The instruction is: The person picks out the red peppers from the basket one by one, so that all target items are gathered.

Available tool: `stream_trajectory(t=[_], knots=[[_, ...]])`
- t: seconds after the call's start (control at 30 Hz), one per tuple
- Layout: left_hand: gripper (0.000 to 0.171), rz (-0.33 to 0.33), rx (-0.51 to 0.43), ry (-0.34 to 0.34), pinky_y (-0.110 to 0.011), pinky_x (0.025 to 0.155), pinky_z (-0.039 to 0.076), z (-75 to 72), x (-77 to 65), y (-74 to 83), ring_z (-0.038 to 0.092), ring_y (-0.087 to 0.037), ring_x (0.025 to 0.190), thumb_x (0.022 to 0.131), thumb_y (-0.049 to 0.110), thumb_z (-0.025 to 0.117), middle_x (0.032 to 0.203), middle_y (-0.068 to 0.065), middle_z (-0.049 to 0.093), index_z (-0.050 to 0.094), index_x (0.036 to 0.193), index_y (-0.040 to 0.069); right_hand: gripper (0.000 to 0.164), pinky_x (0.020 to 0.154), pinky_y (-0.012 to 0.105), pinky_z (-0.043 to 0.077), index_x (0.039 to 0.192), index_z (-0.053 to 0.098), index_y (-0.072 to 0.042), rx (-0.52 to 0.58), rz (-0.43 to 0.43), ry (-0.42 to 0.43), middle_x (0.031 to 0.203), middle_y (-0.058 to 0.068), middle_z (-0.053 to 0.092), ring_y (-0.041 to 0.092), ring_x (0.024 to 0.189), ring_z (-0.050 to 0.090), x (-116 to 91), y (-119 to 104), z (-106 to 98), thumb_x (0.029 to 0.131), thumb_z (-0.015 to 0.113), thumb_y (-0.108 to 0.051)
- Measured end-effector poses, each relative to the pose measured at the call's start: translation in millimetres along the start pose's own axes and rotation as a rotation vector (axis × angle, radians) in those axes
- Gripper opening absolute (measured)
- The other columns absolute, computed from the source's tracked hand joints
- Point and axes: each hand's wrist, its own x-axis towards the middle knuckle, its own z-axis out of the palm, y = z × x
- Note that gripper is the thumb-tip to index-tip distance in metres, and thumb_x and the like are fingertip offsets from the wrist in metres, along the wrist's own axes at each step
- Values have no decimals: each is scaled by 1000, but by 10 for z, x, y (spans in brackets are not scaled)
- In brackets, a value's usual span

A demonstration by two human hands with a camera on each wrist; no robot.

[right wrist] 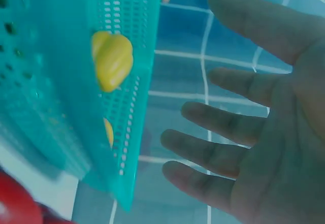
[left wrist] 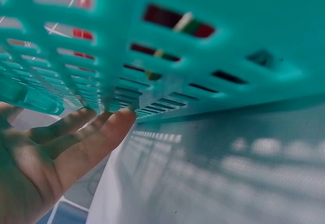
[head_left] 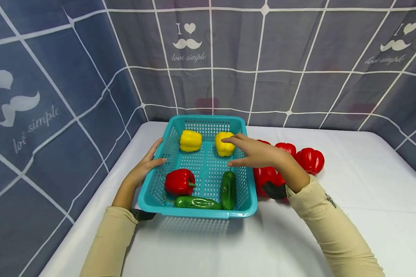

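A turquoise plastic basket (head_left: 201, 212) stands at the middle, its underside and shadow showing in the left wrist view. My left hand (head_left: 143, 165) grips its left rim, thumb over the edge and fingers against the outer wall. Above the basket's right side hovers my right hand (head_left: 258, 152), fingers spread and holding nothing; the palm faces the basket in the right wrist view. Inside lie a yellow bell pepper (head_left: 190, 141), another yellow bell pepper (head_left: 223, 148) partly behind the right fingertips, a red bell pepper (head_left: 178, 182) and two long green peppers, one lengthwise (head_left: 228, 190), one crosswise (head_left: 197, 202).
Several red bell peppers (head_left: 310, 161) cluster on the white tablecloth (head_left: 371, 181) right of the basket, partly hidden by the right forearm. Grey-blue checked fabric (head_left: 235, 46) hangs behind the table and along its left side.
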Motion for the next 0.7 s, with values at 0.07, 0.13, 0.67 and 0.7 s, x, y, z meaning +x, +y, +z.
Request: stream_trajectory(t=[0.07, 0.13, 0.67, 0.7], knots=[[74, -9, -6, 0, -59, 87, 42, -2, 2, -9, 29, -47, 126, 90, 14, 43, 152, -15, 2, -1, 147, 30, 71, 98, 49, 40, 142, 31, -16, -14, -14, -30, 142, 12, 31, 30, 126, 38, 82, -72, 6, 83, 64, -36], [73, -16, -17, -3, -58, 86, 44, -8, 6, -18, 31, -46, 124, 91, 14, 44, 152, -15, 4, -1, 147, 31, 70, 101, 48, 38, 142, 31, -17, -25, -30, -59, 142, 11, 30, 29, 127, 36, 163, -144, 12, 83, 63, -35], [74, -17, -40, -3, -55, 85, 46, -24, 41, -22, 34, -45, 124, 90, 15, 45, 152, -13, 7, 1, 146, 33, 65, 103, 50, 34, 141, 33, -20, -185, -63, -473, 147, 7, 30, 27, 135, 26, 711, -487, 353, 85, 61, -37], [74, -16, -41, -2, -55, 86, 46, -32, 35, -25, 34, -45, 124, 90, 15, 45, 152, -13, 7, 0, 147, 33, 65, 105, 49, 32, 141, 33, -19, -192, -70, -499, 147, 6, 31, 26, 135, 26, 735, -505, 378, 85, 60, -37]])
